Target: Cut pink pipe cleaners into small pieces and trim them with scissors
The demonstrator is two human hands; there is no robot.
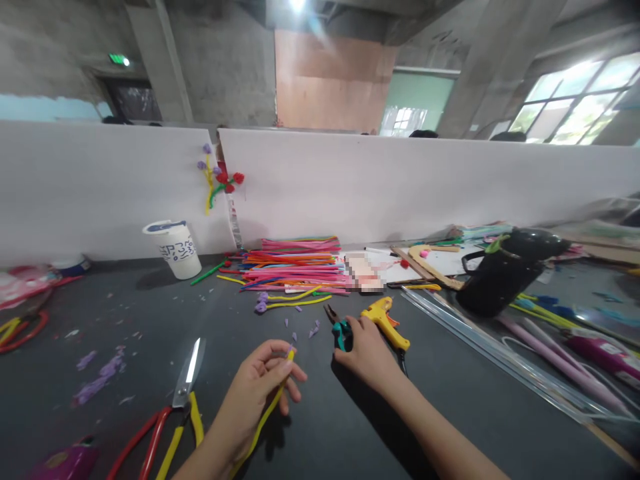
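Bench view, craft work with pipe cleaners. I am watching the left hand (pixel 260 390) pinching a yellow pipe cleaner (pixel 265 417) between thumb and fingertips, near its upper end, where a small purple piece appears to be sitting at the tip, though the view is too small to be sure. The stem is running down and back toward the wrist, lifted clear of the dark table (pixel 450 400). The right hand (pixel 367 353) is closing around the teal handles of small pliers (pixel 340 330), whose jaws are pointing away toward the pile of coloured pipe cleaners (pixel 295 267). Just beside that hand a yellow glue gun (pixel 387 320) is lying on the table. Large scissors (pixel 173 407) with red and yellow handles are resting left of the left hand, blades open, and purple scraps (pixel 100 373) are scattered beyond them. A white cup (pixel 177 250) is standing against the white partition (pixel 400 180). I judge the step in hand to be taking up the cutter; the next move calls for bringing its jaws to the pinched end squarely.
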